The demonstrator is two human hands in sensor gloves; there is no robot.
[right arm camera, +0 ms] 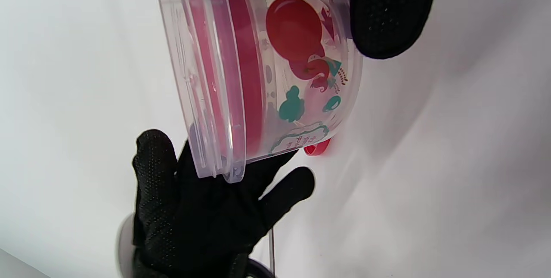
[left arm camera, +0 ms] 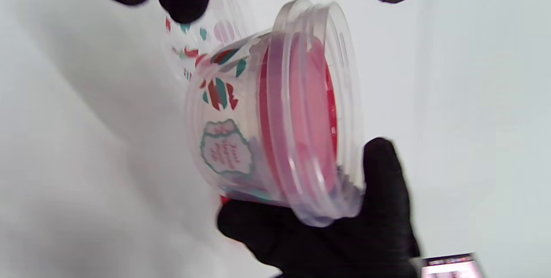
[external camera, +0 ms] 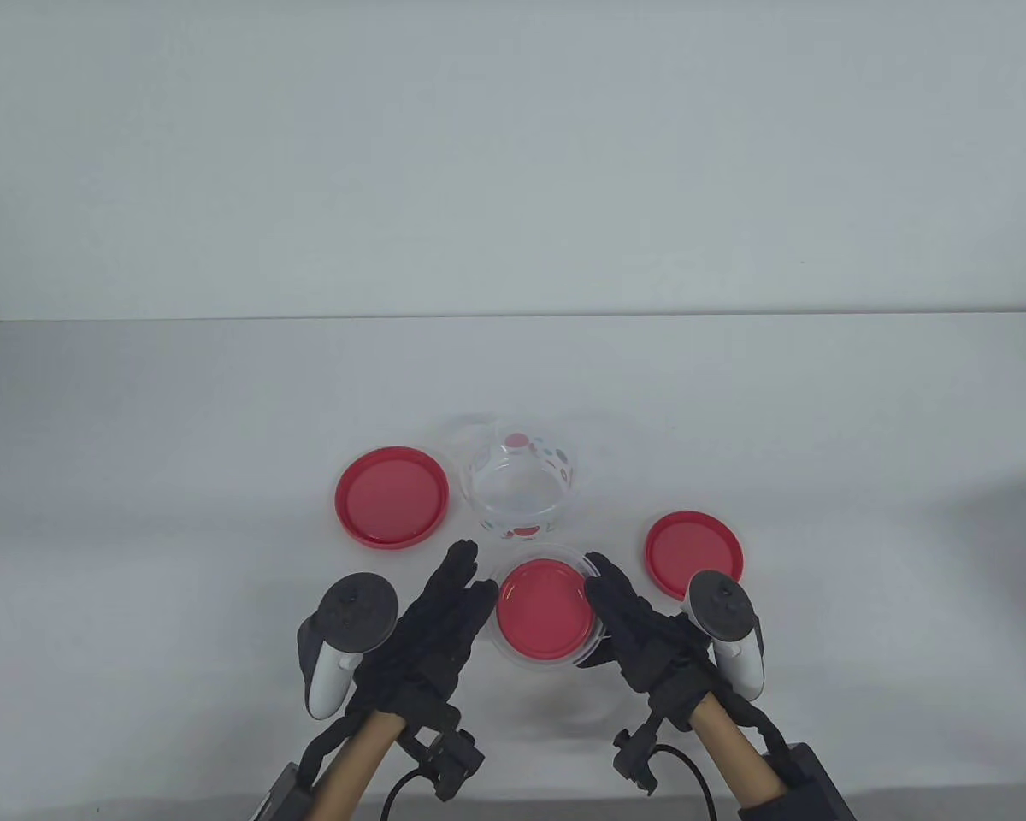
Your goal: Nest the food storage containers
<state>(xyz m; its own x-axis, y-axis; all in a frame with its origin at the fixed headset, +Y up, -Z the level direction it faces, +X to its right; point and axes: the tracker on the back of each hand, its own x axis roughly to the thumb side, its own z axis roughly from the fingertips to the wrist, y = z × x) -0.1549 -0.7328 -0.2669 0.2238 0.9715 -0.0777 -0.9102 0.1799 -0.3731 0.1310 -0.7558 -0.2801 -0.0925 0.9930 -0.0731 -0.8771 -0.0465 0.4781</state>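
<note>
A clear printed container with a red lid seated inside it sits between the two hands. The right hand grips its right side, fingers curled on the wall. The left hand lies flat and spread against its left side. Beyond the fingertips stands an empty clear container, flanked by two red lids on the surface.

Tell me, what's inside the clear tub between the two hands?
Inside the clear tub sits a red lid, set below the rim, between the left hand and the right hand. The lid covers whatever lies under it.
</note>
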